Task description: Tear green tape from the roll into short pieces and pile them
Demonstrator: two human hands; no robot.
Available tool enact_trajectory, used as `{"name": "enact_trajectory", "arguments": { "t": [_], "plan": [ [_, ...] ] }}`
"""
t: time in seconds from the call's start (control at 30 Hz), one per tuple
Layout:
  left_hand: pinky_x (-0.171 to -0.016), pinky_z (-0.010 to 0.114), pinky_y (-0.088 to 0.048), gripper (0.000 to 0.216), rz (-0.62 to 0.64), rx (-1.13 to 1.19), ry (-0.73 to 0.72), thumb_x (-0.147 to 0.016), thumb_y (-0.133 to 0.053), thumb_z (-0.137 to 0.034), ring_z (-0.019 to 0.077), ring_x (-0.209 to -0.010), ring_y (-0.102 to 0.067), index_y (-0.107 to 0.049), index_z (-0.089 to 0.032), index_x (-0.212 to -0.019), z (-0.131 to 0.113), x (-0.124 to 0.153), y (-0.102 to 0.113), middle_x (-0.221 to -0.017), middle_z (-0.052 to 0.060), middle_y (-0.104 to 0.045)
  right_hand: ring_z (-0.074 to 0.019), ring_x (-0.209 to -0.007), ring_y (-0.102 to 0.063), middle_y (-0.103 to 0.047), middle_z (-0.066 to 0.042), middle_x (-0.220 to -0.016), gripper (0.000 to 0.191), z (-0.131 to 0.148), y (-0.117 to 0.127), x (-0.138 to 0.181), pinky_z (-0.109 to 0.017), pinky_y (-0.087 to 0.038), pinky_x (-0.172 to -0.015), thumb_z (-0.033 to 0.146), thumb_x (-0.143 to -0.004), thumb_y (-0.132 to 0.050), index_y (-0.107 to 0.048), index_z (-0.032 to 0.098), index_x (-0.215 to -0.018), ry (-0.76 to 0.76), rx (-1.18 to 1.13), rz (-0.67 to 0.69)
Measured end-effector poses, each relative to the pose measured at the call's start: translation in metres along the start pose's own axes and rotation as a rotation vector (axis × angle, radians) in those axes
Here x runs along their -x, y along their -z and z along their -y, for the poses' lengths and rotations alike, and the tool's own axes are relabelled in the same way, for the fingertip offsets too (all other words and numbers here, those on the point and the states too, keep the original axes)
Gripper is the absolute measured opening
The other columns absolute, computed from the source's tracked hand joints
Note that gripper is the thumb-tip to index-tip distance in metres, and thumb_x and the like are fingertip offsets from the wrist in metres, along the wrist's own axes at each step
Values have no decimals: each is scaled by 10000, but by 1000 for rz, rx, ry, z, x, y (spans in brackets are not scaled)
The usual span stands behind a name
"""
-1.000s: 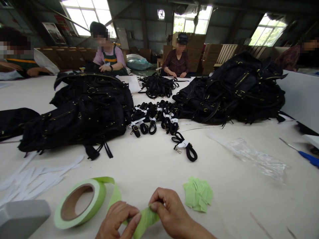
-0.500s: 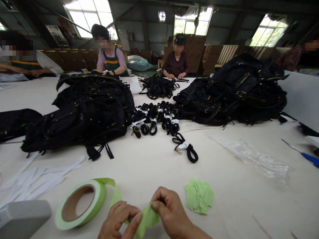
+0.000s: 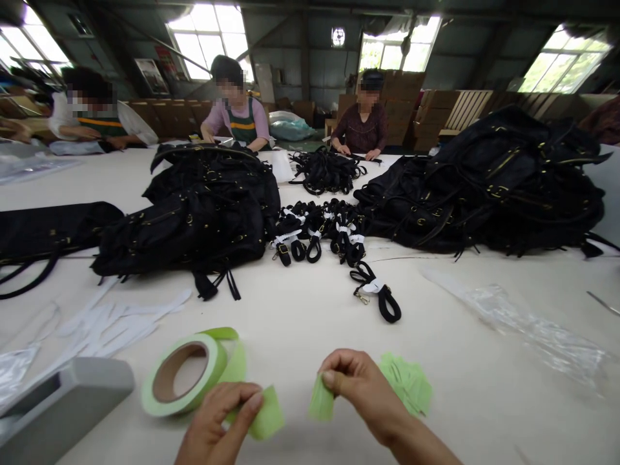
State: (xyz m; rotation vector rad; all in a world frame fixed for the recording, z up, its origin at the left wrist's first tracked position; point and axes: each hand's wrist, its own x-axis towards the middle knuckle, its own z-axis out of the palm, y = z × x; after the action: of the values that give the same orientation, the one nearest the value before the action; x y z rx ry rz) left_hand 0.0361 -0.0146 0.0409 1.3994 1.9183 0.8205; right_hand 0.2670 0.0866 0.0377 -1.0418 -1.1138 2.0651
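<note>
My left hand (image 3: 227,416) pinches the loose end of green masking tape (image 3: 270,413), which runs back to its roll. The tape roll (image 3: 216,358) lies on the table beside that hand, its brown cardboard core showing. Between thumb and fingers, my right hand (image 3: 356,384) grips a short torn piece of green tape (image 3: 321,398), apart from the strip in the left. Just right of this hand lies a pile of green tape pieces (image 3: 409,381), partly hidden by the wrist.
Black bags are heaped at left (image 3: 194,219) and right (image 3: 484,187). Bundled black straps (image 3: 320,226) lie between them, with one strap bundle (image 3: 375,290) nearer. White paper strips (image 3: 121,320), a grey tape dispenser (image 3: 92,394) and clear plastic (image 3: 523,316) surround my hands. Co-workers sit across the table (image 3: 290,303).
The tape both hands pinched together is torn in two. My hands have moved apart, the right one holding the separate piece. The view has turned left.
</note>
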Motion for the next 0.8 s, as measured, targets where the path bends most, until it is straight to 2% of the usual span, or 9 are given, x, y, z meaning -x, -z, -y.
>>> {"name": "enact_trajectory", "arguments": {
  "t": [0.1, 0.2, 0.27, 0.4, 0.47, 0.53, 0.63, 0.7, 0.8],
  "plan": [
    [-875, 329, -418, 316, 140, -64, -101, -873, -506, -501, 208, -863, -564, -641, -257, -724, -19, -4, -13, -753, -16, -626, -118, -646, -518, -607, -6, -665, 85, -5, -23, 6, -231, -395, -624, 225, -727, -656, -695, 148, -729, 133, 207, 23],
    [-982, 370, -339, 304, 228, -47, -129, -890, -489, -460, 197, -873, -565, -618, -255, -708, -28, -5, -21, -716, -38, -618, -130, -738, -568, -659, -5, -784, 184, -9, -29, 6, -235, -426, -713, 146, -755, -619, -727, 210, -891, 333, 459, -22],
    [-942, 349, -367, 310, 228, -29, -126, -892, -488, -453, 193, -851, -566, -618, -246, -701, -28, -6, -24, -712, -32, -616, -129, -749, -584, -666, -5, -800, 239, -10, -28, 5, -233, -434, -740, 126, -765, -617, -724, 226, -954, 403, 560, -14],
    [-775, 305, -451, 244, 166, 10, -81, -850, -555, -444, 201, -810, -576, -647, -236, -761, -23, -6, -29, -750, -6, -618, -127, -752, -602, -669, 0, -779, 180, -10, -27, 2, -222, -433, -730, 126, -770, -626, -742, 228, -861, 309, 584, 2],
    [-768, 315, -469, 180, 119, 25, -29, -813, -606, -405, 214, -844, -590, -633, -233, -861, -21, -6, -31, -799, 2, -635, -131, -761, -601, -665, 4, -791, 167, -10, -27, 0, -221, -435, -713, 129, -758, -624, -738, 225, -833, 201, 515, 11],
    [-824, 348, -465, 187, 103, -1, -42, -807, -617, -387, 221, -865, -597, -604, -237, -918, -20, -7, -31, -800, -2, -646, -129, -750, -587, -650, 6, -777, 128, -10, -26, -1, -216, -428, -683, 127, -743, -619, -719, 201, -772, 134, 478, 33],
    [-996, 439, -341, 123, 158, -130, -206, -866, -556, -373, 190, -803, -604, -603, -260, -848, -17, -8, -30, -757, -38, -644, -113, -714, -555, -612, 16, -725, 123, -13, -24, -1, -211, -400, -670, 85, -722, -590, -665, 175, -684, 197, 564, 46],
    [-1034, 457, -272, 157, 179, -194, -281, -897, -508, -338, 162, -733, -592, -596, -259, -793, -17, -8, -30, -717, -56, -620, -104, -684, -535, -595, 23, -688, 146, -16, -25, 0, -210, -383, -661, 55, -708, -563, -640, 171, -663, 260, 615, 19],
    [-1006, 406, -311, 195, 147, -161, -283, -907, -480, -340, 167, -758, -578, -579, -247, -767, -20, -7, -32, -695, -50, -596, -107, -641, -509, -572, 20, -629, 134, -23, -26, 0, -214, -368, -622, 69, -705, -550, -608, 160, -626, 268, 547, -69]
  ]
}}
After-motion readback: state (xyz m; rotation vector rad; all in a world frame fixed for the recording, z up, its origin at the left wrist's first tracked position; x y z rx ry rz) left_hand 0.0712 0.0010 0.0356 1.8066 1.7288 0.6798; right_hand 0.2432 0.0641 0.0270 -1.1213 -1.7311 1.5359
